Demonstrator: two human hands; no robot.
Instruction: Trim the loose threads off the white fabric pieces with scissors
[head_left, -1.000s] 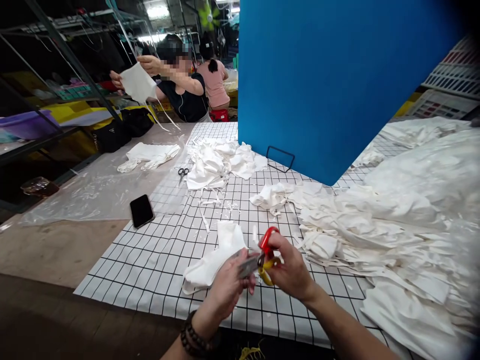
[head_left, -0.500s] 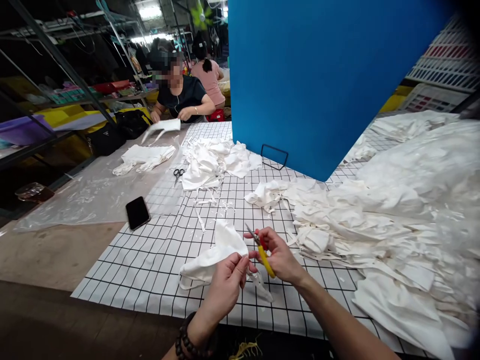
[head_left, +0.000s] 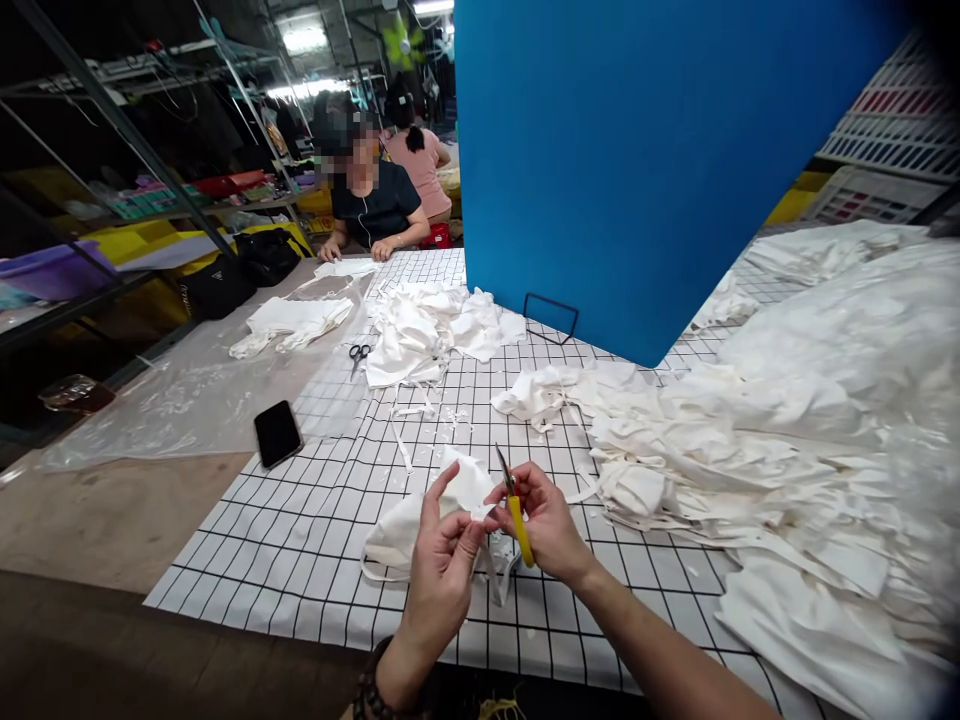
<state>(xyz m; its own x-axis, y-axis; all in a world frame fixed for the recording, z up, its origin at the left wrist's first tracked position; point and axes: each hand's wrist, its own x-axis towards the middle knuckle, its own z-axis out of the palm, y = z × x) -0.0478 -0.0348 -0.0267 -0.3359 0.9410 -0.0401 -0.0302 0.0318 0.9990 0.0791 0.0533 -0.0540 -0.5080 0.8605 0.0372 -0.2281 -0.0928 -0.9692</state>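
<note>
Left hand (head_left: 442, 565) low centre, beaded bracelet (head_left: 373, 690) on the wrist. Its grip: thumb and fingers pinched on the edge of a white cloth (head_left: 420, 515), forefinger sticking up. The cloth sags from the pinch onto the surface (head_left: 300, 560), which carries a black-grid white sheet; a strap loop lies out to the cloth's left.

Right hand (head_left: 547, 520) just beside the left, fingertips nearly touching. Its grip is closed round small snips (head_left: 512, 505) with a yellow handle, blades up and tilted left, tips right at the cloth edge. Can't tell whether the blades are apart.

Right of the hands: big heap (head_left: 787, 460) of white cloth pieces, running to the far right edge. A smaller clump (head_left: 536, 392) sits just beyond the hands.

Left, mid distance: black phone (head_left: 277, 433) flat, at the edge of the grid sheet, partly on clear plastic film (head_left: 187, 390). Beyond it: scissors (head_left: 359, 354) beside another white pile (head_left: 427, 330), and a folded stack (head_left: 289, 322) on the film.

Behind: upright blue panel (head_left: 637, 150) on a wire stand (head_left: 551, 318).

Far end: a seated person in a dark top (head_left: 379, 205), both hands down on a flat white piece (head_left: 346, 268). Another person in a pink top (head_left: 416, 165) behind. Metal shelving (head_left: 112, 140) along the left
</note>
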